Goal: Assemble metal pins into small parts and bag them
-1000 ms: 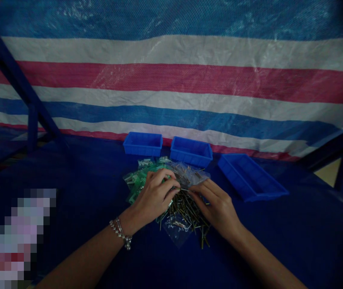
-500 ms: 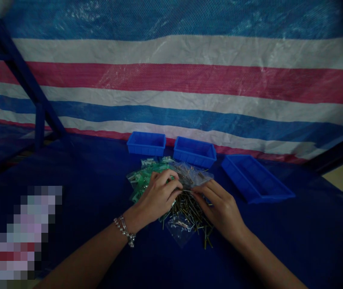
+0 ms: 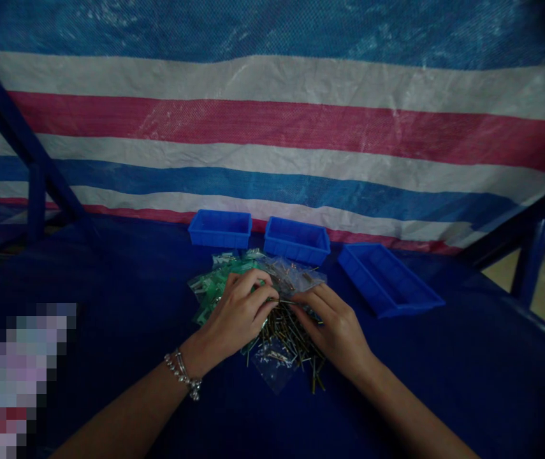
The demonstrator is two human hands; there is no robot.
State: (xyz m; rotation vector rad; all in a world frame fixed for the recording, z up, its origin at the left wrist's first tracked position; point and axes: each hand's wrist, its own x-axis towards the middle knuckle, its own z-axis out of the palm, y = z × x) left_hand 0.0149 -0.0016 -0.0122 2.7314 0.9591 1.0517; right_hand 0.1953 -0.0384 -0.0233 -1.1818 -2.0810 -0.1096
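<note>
Between my two hands runs a thin metal rod (image 3: 283,301), pinched at one end by each. My left hand (image 3: 241,306), with a beaded bracelet on its wrist, is closed on the rod's left end. My right hand (image 3: 336,319) has thumb and fingers pressed on its right end. Below them lies a pile of loose thin rods (image 3: 289,331), brassy and dark. Green-and-clear small packets (image 3: 210,287) are heaped beside my left hand. A clear plastic bag (image 3: 296,271) with small pieces lies behind my fingers; another small clear bag (image 3: 275,366) lies in front.
Along the back of the blue table (image 3: 234,421) stand a left blue bin (image 3: 219,239), a middle blue bin (image 3: 296,248) and a slanted right blue bin (image 3: 372,293). Behind hangs a striped tarpaulin (image 3: 253,121). Blue metal bars (image 3: 37,153) rise at both sides.
The whole scene has shifted left as the view turned slightly right. Both hands keep nearly the same pose over the pile, with the rod still between them.
</note>
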